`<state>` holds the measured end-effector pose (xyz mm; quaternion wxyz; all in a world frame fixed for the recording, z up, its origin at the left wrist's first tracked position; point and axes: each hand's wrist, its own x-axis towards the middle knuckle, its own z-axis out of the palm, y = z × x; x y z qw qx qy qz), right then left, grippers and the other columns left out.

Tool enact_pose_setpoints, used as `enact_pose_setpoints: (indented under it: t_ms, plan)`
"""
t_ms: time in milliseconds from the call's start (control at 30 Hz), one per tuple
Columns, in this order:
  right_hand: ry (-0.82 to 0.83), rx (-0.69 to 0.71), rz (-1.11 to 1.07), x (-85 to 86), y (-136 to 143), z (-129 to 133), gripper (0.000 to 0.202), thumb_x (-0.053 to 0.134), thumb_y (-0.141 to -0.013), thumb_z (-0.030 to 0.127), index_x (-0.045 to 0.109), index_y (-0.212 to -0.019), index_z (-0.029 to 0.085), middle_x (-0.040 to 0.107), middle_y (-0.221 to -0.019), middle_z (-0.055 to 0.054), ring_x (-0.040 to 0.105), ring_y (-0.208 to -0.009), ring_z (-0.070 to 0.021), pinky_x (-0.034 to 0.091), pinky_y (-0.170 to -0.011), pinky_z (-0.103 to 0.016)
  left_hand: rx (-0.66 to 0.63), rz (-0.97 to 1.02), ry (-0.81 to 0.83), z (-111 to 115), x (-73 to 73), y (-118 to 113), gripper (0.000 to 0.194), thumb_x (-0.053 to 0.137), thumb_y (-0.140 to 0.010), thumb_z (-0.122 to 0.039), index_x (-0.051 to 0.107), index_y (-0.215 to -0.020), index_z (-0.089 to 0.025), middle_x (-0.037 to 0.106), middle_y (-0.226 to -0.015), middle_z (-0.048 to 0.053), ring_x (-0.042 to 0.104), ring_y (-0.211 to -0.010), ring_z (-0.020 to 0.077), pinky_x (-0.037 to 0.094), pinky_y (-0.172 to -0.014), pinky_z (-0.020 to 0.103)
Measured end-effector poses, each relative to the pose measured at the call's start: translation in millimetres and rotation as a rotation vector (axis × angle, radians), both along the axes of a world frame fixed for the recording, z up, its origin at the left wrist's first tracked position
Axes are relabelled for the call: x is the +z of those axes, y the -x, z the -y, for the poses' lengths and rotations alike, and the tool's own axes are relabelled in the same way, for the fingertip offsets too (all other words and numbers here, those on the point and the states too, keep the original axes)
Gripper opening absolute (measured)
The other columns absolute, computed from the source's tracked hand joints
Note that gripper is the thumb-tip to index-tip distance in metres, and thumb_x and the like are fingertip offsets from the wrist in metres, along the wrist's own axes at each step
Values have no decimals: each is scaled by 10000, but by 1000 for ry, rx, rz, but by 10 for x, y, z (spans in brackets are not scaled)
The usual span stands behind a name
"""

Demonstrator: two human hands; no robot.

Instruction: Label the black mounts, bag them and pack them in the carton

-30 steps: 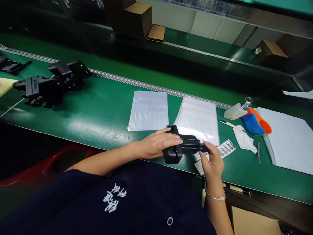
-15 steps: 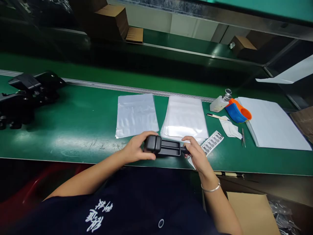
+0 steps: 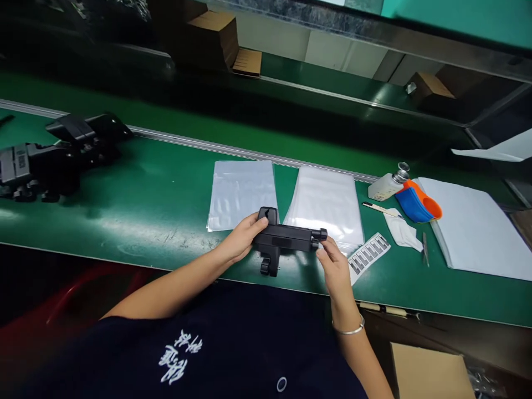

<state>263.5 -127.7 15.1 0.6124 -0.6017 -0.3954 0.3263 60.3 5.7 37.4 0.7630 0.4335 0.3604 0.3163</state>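
A black plastic clamp mount (image 3: 286, 237), with a block at one end and small round knobs at the other, is held over the bench's front edge. My left hand (image 3: 243, 238) is closed around its block end, thumb on top. My right hand (image 3: 334, 263) is closed at the knob end, with thumb and fingers pinched against it. Behind the mount lie a stack of clear plastic bags (image 3: 243, 191) and a second, whiter stack of bags (image 3: 326, 199). A label sheet (image 3: 369, 254) is beside my right hand.
Several black mounts (image 3: 62, 155) are piled at the left. To the right stand a pump bottle (image 3: 386, 185) and blue-orange cups (image 3: 415, 202), near a white cloth (image 3: 401, 228), tweezers (image 3: 425, 249) and white sheets (image 3: 486, 227). Below is a cardboard box (image 3: 432, 368).
The clamp mount has been turned over in my hands, from its open channel side to its closed back. Both hands still hold its ends. The camera view has shifted slightly.
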Motion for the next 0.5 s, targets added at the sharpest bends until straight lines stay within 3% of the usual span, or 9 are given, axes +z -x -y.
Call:
enact_pose_setpoints:
  t_ms: [100, 233, 367, 500]
  plan:
    - [-5, -103, -155, -64, 72, -72, 264, 748, -761, 437, 735, -903, 214, 693, -992, -61, 613, -991, -231, 445, -957, -422, -14, 54, -24, 3, 10, -21, 538, 773, -693, -571, 659, -999, -144, 677, -908, 48, 602, -837, 176, 453, -744, 263]
    - [-43, -224, -240, -65, 129, -156, 256, 737, -771, 450, 696, -811, 201, 649, -790, 3, 581, -806, -163, 444, -866, -338, -33, 67, -187, 23, 46, -17, 588, 751, -715, -587, 628, -1083, -145, 673, -1034, 84, 606, -964, 218, 452, -843, 300]
    - [24, -178, -210, -28, 101, -182, 295, 677, -831, 481, 695, -846, 187, 675, -860, -15, 587, -851, -170, 429, -882, -333, -69, 26, -325, 20, 62, 1, 657, 743, -718, -596, 567, -1172, -156, 649, -1132, 113, 599, -1070, 266, 448, -909, 340]
    - [-3, -143, -224, -70, 80, -179, 325, 794, -725, 421, 705, -945, 199, 697, -940, -23, 611, -904, -180, 434, -912, -343, -28, 2, -316, 30, 52, 30, 629, 674, -758, -644, 574, -1131, -148, 659, -1095, 119, 611, -1053, 274, 464, -886, 347]
